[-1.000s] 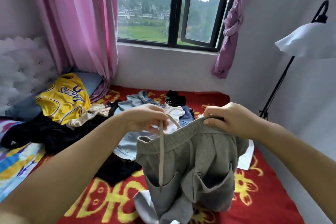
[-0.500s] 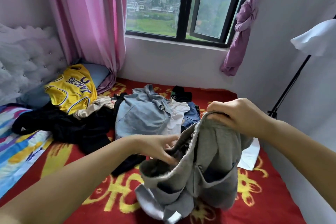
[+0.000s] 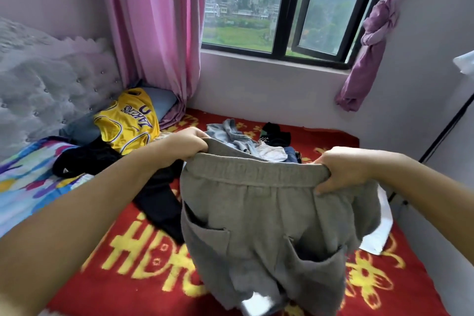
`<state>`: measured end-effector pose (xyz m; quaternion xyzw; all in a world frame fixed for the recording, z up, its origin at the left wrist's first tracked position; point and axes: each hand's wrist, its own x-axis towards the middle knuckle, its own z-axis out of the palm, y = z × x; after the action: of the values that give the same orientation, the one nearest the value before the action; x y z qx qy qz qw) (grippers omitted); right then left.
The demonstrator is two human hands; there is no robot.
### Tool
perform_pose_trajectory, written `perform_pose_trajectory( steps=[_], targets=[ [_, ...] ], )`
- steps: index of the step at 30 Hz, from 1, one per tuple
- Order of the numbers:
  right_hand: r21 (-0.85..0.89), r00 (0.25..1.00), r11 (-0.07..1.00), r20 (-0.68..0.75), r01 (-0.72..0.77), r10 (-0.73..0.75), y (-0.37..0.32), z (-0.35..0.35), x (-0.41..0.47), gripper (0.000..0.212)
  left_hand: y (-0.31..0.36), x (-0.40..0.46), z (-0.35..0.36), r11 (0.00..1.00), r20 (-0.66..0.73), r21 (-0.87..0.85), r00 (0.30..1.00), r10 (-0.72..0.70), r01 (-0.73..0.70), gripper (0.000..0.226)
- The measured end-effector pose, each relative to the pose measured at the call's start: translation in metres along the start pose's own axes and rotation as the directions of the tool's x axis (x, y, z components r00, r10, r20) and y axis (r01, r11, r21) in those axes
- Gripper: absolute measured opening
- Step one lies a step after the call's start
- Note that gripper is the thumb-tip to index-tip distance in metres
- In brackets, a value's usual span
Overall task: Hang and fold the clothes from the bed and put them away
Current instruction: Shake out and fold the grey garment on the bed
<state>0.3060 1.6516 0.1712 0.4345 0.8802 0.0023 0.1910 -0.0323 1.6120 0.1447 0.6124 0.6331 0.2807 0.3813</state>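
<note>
Grey sweat shorts [image 3: 259,228] hang in front of me over the bed, waistband stretched wide, two patch pockets facing me. My left hand [image 3: 188,145] grips the waistband's left end. My right hand [image 3: 341,169] grips its right end. Behind them on the red blanket [image 3: 143,259] lie more clothes: a yellow basketball jersey [image 3: 127,120], black garments [image 3: 159,200], a pale blue piece [image 3: 228,133], a white piece [image 3: 272,152] and a small black item [image 3: 275,132].
A tufted grey headboard [image 3: 43,90] stands at the left, with a colourful sheet [image 3: 23,182] below it. Pink curtains [image 3: 159,33] frame the window [image 3: 279,13] ahead. A white sheet of paper [image 3: 382,233] lies by the right wall. A black lamp stand [image 3: 441,131] rises at the right.
The shorts were bunched, with my left hand low inside the waistband. Now both hands hold the waistband ends apart at the same height, and the shorts hang flat. The camera has tilted down.
</note>
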Motion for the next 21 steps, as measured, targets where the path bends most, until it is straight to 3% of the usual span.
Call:
perform_pose_trajectory(
  steps=[3,6,11,13,16,19,21],
  targets=[
    [-0.068,0.988,0.992,0.111,-0.102,0.109,0.009,0.018,0.012,0.024,0.003,-0.004,-0.005,0.998,0.093,0.023,0.994,0.054,-0.056,0.045],
    [-0.055,0.986,0.992,0.109,-0.117,0.122,0.011,0.028,0.021,0.024,-0.005,-0.012,-0.001,0.961,0.145,0.209,0.977,0.155,-0.184,0.028],
    [-0.028,0.984,0.993,0.136,-0.113,0.115,0.02,0.014,0.022,0.023,-0.016,-0.026,-0.007,0.974,0.398,0.165,0.914,0.078,-0.155,0.056],
    [-0.044,0.979,0.992,0.161,-0.116,0.122,0.025,0.005,0.022,0.037,-0.018,-0.026,-0.006,0.969,0.437,0.171,0.895,0.088,-0.178,0.063],
    [0.016,0.978,0.988,0.14,-0.156,0.152,0.033,-0.004,0.022,0.052,-0.017,-0.024,-0.004,0.974,0.389,0.013,0.898,0.204,-0.227,0.051],
    [0.052,0.994,0.993,0.014,-0.108,0.107,0.033,-0.005,0.018,0.057,-0.022,-0.015,-0.006,0.945,0.182,-0.106,0.928,0.325,-0.31,0.025],
    [0.124,0.996,0.991,-0.058,-0.055,0.062,0.028,-0.002,0.013,0.047,-0.028,-0.009,-0.006,0.935,0.015,-0.093,0.939,0.344,-0.341,0.014]
  ],
)
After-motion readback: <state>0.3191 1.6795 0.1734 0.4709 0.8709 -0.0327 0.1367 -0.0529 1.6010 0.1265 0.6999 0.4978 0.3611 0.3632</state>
